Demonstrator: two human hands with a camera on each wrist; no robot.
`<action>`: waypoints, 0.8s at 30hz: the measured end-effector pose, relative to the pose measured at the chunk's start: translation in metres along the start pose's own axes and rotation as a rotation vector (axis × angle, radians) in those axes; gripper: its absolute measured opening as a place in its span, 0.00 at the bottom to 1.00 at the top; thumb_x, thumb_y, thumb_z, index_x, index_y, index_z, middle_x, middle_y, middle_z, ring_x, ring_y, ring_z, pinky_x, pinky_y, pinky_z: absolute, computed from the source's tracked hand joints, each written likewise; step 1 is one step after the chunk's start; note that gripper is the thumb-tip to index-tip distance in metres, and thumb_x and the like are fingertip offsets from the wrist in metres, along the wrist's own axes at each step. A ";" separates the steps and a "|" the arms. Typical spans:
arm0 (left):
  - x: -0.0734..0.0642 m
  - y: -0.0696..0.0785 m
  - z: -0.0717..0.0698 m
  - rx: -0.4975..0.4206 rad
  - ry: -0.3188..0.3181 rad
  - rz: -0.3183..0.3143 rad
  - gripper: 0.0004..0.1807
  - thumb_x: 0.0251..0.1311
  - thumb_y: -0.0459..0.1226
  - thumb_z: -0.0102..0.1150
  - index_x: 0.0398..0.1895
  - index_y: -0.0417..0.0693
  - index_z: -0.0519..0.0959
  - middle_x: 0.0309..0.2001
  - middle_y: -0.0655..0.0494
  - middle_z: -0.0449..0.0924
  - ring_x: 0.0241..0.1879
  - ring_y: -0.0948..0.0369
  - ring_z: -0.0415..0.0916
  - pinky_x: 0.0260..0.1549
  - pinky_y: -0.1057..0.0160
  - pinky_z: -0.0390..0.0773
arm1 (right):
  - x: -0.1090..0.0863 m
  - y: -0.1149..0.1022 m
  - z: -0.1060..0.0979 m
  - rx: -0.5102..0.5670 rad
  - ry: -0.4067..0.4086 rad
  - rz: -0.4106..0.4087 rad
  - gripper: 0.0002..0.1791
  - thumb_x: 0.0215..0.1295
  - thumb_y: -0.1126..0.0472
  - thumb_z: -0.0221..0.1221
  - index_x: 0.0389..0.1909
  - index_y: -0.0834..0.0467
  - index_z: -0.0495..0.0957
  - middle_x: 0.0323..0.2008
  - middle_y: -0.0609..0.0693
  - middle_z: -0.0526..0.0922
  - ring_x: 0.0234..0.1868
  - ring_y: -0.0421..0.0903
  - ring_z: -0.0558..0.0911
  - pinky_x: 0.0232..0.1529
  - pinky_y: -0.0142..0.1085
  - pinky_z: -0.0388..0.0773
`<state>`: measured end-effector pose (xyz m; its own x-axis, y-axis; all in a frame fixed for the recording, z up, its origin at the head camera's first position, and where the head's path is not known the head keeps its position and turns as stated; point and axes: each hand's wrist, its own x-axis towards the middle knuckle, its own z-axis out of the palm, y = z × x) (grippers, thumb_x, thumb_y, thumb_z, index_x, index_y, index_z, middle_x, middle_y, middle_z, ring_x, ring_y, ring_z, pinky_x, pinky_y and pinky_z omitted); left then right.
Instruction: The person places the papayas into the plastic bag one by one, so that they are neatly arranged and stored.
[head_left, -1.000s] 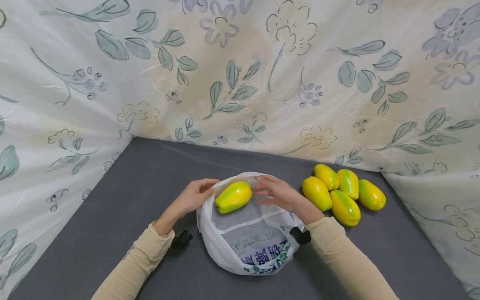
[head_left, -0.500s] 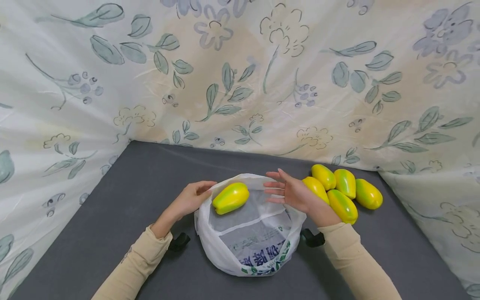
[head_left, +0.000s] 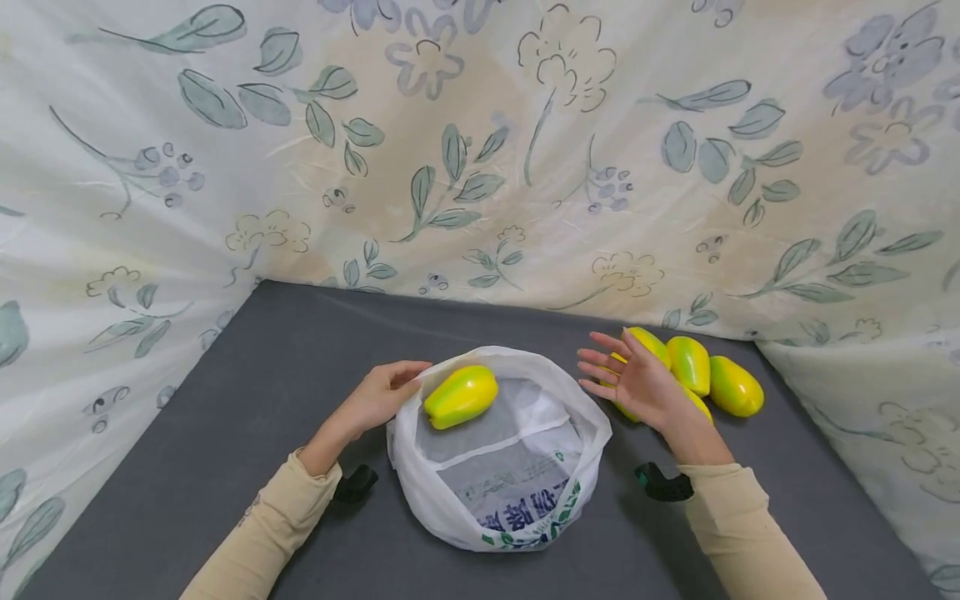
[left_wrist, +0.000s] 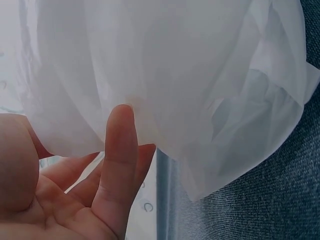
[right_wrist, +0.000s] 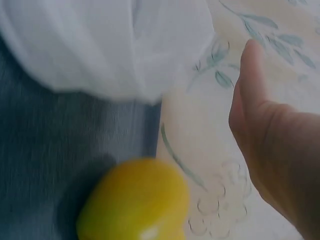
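Note:
A white plastic bag (head_left: pixel 592 433) stands on the dark surface with its mouth facing up. One yellow-green papaya (head_left: pixel 461 397) lies inside, near the far left of the rim. My left hand (head_left: pixel 386 392) pinches the bag's left edge; in the left wrist view a finger (left_wrist: pixel 120 155) lies across the white plastic (left_wrist: pixel 165 75). To the right of the bag, my right hand (head_left: pixel 637 379) is spread and holds nothing. It overlaps a group of papayas (head_left: pixel 690 365) in the head view, partly hiding some. The right wrist view shows one papaya (right_wrist: pixel 135 200) below the hand.
A dark grey cloth surface (head_left: pixel 300 333) lies under everything. Floral fabric (head_left: pixel 450 167) hangs behind and along both sides. The rightmost papaya (head_left: pixel 737 387) sits close to the back fabric. Black wrist straps (head_left: pixel 663 483) show at the cuffs.
My right hand has left the bag's far rim and moved right to the papayas, its fingers spreading. My left hand has stayed at the bag's edge.

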<state>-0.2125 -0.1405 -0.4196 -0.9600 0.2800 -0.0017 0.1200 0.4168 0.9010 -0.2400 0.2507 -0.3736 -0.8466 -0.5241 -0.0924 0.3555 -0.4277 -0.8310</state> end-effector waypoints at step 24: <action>0.000 0.004 -0.002 0.015 -0.012 -0.004 0.20 0.70 0.34 0.49 0.64 0.38 0.70 0.58 0.42 0.73 0.54 0.48 0.72 0.49 0.52 0.75 | -0.052 -0.031 -0.049 0.236 0.169 -0.108 0.20 0.74 0.49 0.45 0.58 0.54 0.72 0.57 0.55 0.69 0.58 0.53 0.71 0.60 0.44 0.67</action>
<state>-0.2123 -0.1410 -0.4149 -0.9574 0.2887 -0.0100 0.1206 0.4311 0.8942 -0.2265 0.3273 -0.3706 -0.9314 -0.3449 -0.1165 0.3251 -0.6441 -0.6924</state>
